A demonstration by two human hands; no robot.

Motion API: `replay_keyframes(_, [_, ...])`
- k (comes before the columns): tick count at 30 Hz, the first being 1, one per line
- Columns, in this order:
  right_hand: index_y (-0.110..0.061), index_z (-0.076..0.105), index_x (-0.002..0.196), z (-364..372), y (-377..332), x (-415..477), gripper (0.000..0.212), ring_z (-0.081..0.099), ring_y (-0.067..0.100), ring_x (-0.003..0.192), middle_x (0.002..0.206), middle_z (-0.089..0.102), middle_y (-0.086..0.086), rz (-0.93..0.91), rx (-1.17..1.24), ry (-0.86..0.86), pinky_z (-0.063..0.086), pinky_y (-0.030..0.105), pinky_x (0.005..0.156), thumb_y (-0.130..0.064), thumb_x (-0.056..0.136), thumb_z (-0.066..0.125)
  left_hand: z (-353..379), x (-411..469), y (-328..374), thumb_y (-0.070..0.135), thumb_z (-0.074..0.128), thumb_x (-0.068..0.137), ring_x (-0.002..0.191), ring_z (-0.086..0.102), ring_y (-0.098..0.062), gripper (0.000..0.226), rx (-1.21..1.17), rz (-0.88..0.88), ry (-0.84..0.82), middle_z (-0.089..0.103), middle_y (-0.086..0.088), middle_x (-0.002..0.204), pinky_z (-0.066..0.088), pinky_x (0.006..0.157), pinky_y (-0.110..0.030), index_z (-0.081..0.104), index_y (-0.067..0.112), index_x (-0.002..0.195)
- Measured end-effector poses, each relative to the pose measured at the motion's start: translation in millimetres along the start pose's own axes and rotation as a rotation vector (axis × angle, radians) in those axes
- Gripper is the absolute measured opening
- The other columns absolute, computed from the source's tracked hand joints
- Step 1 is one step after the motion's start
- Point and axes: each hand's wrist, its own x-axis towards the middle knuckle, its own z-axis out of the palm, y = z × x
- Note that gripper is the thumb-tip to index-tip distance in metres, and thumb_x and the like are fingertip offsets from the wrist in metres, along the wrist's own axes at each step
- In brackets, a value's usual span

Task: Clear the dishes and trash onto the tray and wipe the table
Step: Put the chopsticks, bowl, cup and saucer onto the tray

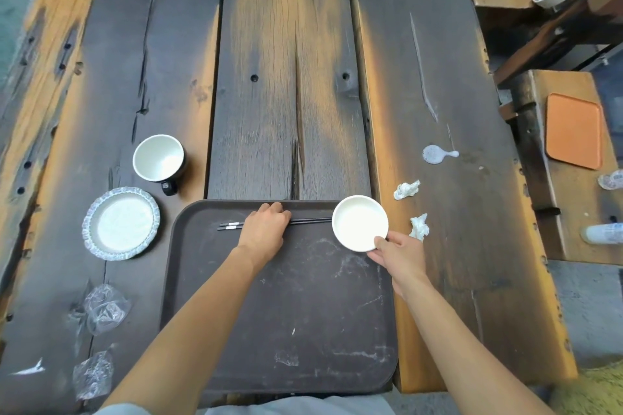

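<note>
Now left hand (266,229) palm-down over chopsticks (310,220) on tray (269,330), grip state unclear; right hand (394,253) grip pinching bowl (360,223) rim at tray corner; 2 tissues (407,189) on surface beside

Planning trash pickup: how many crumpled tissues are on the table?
2, both right of the tray: one tissue farther out, one beside the bowl.
</note>
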Motion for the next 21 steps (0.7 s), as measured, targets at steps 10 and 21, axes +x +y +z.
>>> replay_keyframes(10, [-0.008,0.064,0.128,9.0,6.6,6.8,0.038,0.069,0.019,0.098,0.110,0.070,0.001,0.042,0.056,0.010,0.061,0.034,0.080,-0.004,0.091,0.069,-7.0,13.1,3.2,-0.014,0.059,0.076,0.086,0.058,-0.030,0.031,0.023,0.010,-0.002,0.059,-0.009,0.097,0.036,0.061,-0.034,0.063,0.008,0.096])
replay_keyframes(21, [-0.008,0.063,0.129,10.3,2.6,5.8,0.038,0.068,0.024,0.106,0.107,0.066,-0.001,0.052,0.065,0.029,0.060,0.031,0.076,-0.006,0.091,0.069,-8.9,12.0,0.6,-0.016,0.058,0.074,0.079,0.057,-0.035,0.024,0.026,0.019,0.025,0.060,-0.013,0.088,0.037,0.054,-0.037,0.063,0.003,0.085])
